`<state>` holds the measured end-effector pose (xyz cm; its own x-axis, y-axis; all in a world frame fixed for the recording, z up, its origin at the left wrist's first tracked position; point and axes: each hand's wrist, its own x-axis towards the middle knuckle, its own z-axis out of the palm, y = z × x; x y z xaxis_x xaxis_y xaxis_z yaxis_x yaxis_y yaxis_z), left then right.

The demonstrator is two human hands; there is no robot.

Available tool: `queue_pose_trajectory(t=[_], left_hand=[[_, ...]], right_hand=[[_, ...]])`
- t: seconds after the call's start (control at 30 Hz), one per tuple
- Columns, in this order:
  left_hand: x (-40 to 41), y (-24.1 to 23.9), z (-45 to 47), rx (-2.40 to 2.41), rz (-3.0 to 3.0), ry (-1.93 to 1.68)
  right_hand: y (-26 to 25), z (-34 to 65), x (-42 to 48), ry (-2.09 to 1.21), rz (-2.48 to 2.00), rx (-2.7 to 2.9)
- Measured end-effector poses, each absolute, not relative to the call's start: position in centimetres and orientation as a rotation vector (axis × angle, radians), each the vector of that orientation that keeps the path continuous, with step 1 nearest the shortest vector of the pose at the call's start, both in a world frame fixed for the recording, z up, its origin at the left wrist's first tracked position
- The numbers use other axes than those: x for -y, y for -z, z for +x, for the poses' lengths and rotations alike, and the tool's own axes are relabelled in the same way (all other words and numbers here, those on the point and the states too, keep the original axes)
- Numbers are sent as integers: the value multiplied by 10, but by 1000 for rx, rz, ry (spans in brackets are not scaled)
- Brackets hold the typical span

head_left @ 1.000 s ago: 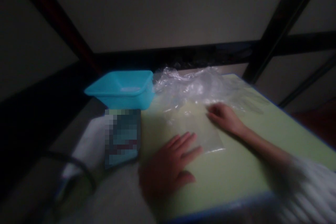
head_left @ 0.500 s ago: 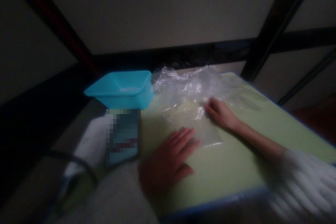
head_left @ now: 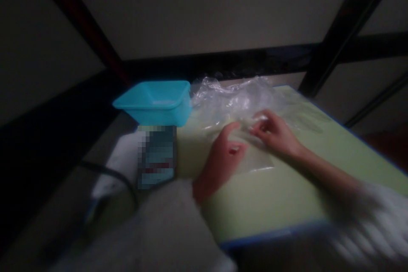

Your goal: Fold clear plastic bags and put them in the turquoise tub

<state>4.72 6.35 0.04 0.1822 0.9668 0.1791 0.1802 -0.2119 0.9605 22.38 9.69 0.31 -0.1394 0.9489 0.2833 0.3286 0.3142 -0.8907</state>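
Observation:
A flat clear plastic bag (head_left: 255,162) lies on the pale green board (head_left: 287,195) in the dim head view. My left hand (head_left: 219,159) is raised on edge over the bag's left side, thumb and fingers pinched on its upper edge. My right hand (head_left: 276,134) is at the bag's top, fingers curled and pinching the same plastic. Behind both hands sits a crumpled heap of clear plastic bags (head_left: 236,97).
A turquoise plastic tub (head_left: 153,104) stands at the board's back left. A phone-like device (head_left: 156,157) lies beside the board on a white cloth (head_left: 123,161). A dark cable (head_left: 111,174) curves at the left. Black frame bars (head_left: 347,21) rise behind.
My left hand lifted from lying flat on the board and moved up to the bag's top edge. My right hand shifted slightly and curled onto the plastic. The view drifted a little.

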Motion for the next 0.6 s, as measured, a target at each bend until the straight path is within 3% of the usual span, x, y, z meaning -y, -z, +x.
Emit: queue_pose_trajectory(t=[0.33,0.6], left_hand=[[-74,6,63,-1171,1380,-1061],[-70,5,60,-1060,1444,-1257]], right_hand=[[-14,216,-77,-941,-874,1771],[-17,254,-73,-1080,-1177,1809]])
